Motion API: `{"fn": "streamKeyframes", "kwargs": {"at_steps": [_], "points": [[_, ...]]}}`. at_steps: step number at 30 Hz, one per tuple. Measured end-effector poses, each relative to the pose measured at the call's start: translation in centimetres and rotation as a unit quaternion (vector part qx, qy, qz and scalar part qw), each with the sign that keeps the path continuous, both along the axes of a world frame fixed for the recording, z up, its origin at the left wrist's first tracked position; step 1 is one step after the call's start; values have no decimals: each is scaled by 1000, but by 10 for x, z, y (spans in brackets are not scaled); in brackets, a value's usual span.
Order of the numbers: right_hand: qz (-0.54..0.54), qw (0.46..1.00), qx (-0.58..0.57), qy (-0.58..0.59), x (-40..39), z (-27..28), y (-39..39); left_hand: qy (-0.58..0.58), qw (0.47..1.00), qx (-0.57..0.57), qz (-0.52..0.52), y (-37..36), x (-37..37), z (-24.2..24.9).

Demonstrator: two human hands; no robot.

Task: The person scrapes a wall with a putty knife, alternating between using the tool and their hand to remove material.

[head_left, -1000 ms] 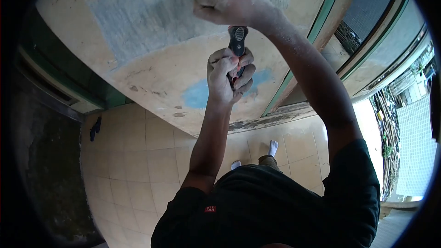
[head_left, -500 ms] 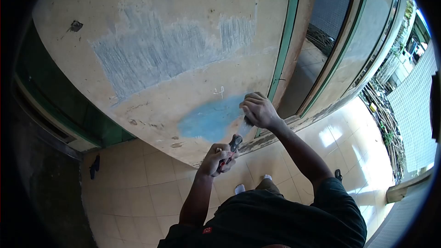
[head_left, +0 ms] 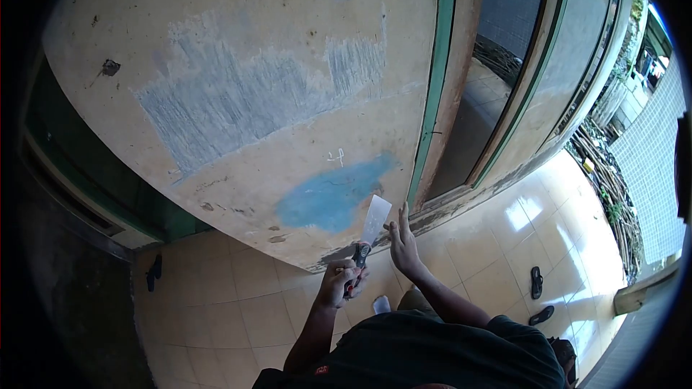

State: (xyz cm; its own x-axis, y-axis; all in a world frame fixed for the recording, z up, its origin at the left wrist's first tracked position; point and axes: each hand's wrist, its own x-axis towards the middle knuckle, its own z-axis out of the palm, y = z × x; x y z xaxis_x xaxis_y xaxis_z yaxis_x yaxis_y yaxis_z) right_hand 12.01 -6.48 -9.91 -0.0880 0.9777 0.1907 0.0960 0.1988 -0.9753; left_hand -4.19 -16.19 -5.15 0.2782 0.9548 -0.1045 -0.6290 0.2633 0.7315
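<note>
Scraper (head_left: 373,225), one, in left grip (head_left: 342,284)

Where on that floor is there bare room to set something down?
The beige tiled floor looks bare between the dark footwear and left hand, and between the right hand and black sandals. It is crowded around the pale foot, near the black-handled, pale-bladed scraper in the left hand.

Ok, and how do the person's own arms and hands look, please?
The left hand and right hand wear no gloves, and no watch shows. The dark shirt has short sleeves and a small red label.
</note>
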Motion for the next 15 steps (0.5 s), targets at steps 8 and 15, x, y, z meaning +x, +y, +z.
{"fn": "streamKeyframes", "kwargs": {"at_steps": [8, 15], "points": [[338, 912, -215, 85, 27, 35, -53, 172, 981, 83, 37, 9, 40, 0], [212, 907, -244, 270, 50, 62, -42, 296, 941, 163, -28, 25, 67, -6]]}}
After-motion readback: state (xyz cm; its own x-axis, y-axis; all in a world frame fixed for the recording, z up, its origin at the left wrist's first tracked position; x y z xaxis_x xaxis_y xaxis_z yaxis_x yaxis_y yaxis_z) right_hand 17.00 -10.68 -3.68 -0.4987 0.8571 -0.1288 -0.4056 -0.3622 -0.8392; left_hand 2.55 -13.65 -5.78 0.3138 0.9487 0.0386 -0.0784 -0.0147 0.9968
